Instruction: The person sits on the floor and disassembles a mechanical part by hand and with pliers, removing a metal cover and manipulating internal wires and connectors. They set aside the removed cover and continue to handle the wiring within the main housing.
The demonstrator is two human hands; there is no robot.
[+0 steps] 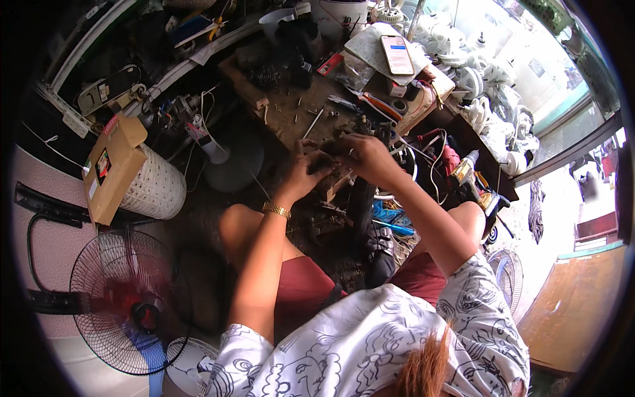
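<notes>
My left hand, with a gold watch at its wrist, and my right hand meet over the near edge of the workbench. Both have curled fingers around a small dark part, mostly hidden by the fingers; its kind cannot be made out. A thin pale rod slants up from beside my left fingertips; whether the hand touches it is unclear. Just beyond my right hand are orange-handled pliers. Small metal bits lie scattered on the dark bench top.
A phone rests at the back right, with white plastic parts heaped beyond. To the right sits a drill among cables. On the left are a cardboard box, a woven basket and a caged fan. A blue screwdriver lies below my right forearm.
</notes>
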